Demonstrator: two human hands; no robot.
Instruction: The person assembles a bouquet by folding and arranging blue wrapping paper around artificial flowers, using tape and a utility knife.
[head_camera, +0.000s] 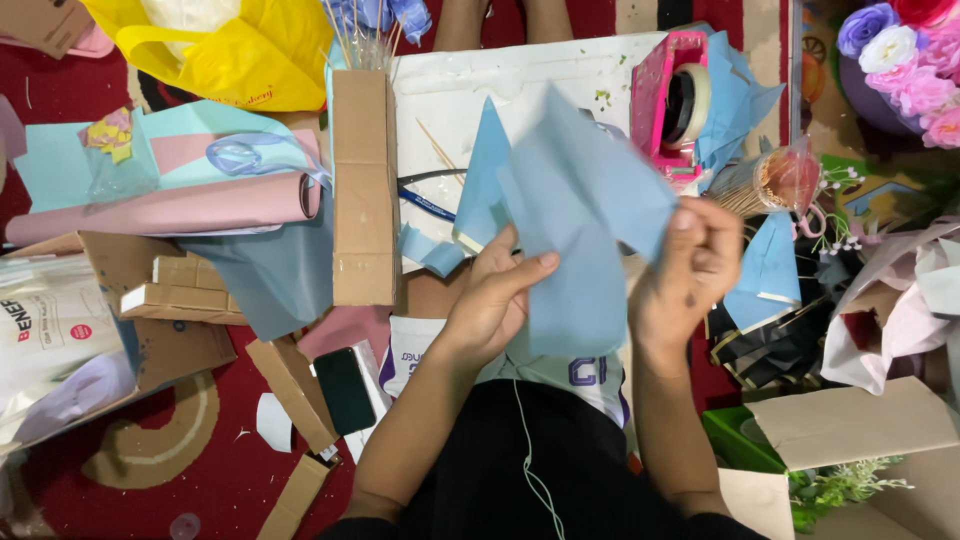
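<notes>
I hold a folded piece of light blue paper (575, 215) up in front of me with both hands. My left hand (495, 295) grips its lower left edge, thumb lying across the sheet. My right hand (690, 270) pinches the right side with fingers curled. The paper hides part of the white board (480, 85) behind it. A pink tape dispenser (672, 100) stands just beyond my right hand, with more blue sheets (740, 100) beside it.
A tall cardboard box (362, 185) stands left of the paper, next to a pink paper roll (170, 208). A yellow bag (240, 45) lies at the back, a phone (345, 388) by my knee, a bundle of wooden sticks (765, 185) and flowers (905, 55) at right.
</notes>
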